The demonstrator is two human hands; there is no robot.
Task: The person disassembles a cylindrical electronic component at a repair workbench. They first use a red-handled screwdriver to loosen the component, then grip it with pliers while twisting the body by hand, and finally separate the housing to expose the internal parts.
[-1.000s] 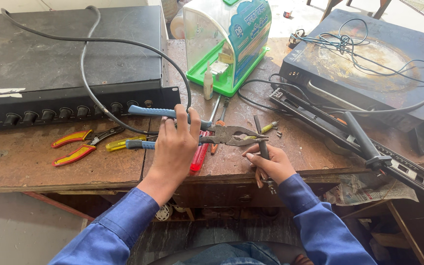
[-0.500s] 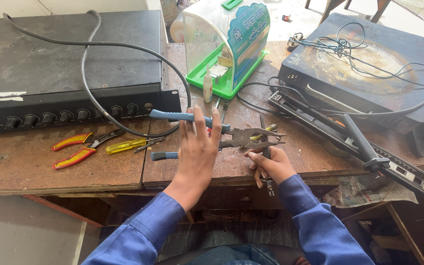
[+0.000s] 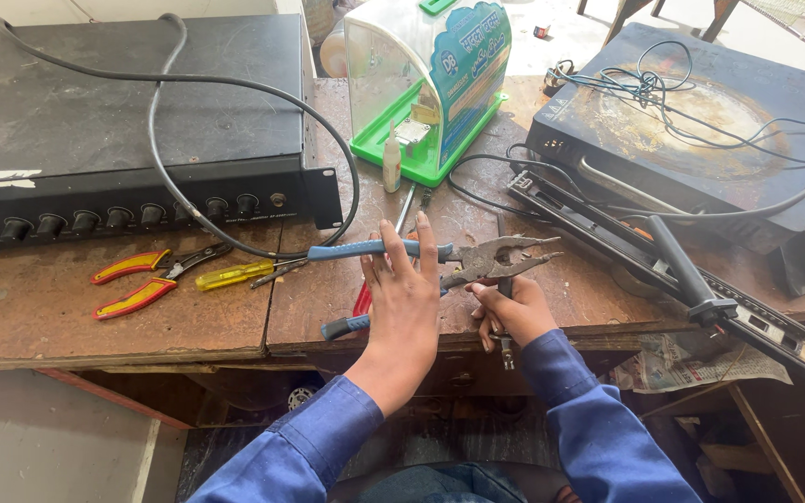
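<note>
My left hand [image 3: 404, 303] is raised over the front of the wooden bench [image 3: 67, 321], fingers stretched upward, against a pair of blue-handled pliers [image 3: 500, 257]. The pliers' handles are spread wide and the metal jaws point right. My right hand [image 3: 511, 312] is just right of it, below the jaws, with fingers curled around a thin dark tool [image 3: 507, 354] whose end hangs past the bench edge. A red handle [image 3: 362, 298] peeks out behind my left hand.
A black amplifier [image 3: 132, 121] with a row of knobs and a black cable [image 3: 235, 84] fills the left. Red-and-yellow pliers [image 3: 132, 279] and a yellow screwdriver [image 3: 235, 274] lie before it. Behind are a clear box on a green base [image 3: 421, 84], a black device [image 3: 700, 121] and a long metal rail [image 3: 663, 251].
My left hand has shifted right with the blue-handled pliers and its fingers have straightened upward. The right hand has stayed near the bench edge.
</note>
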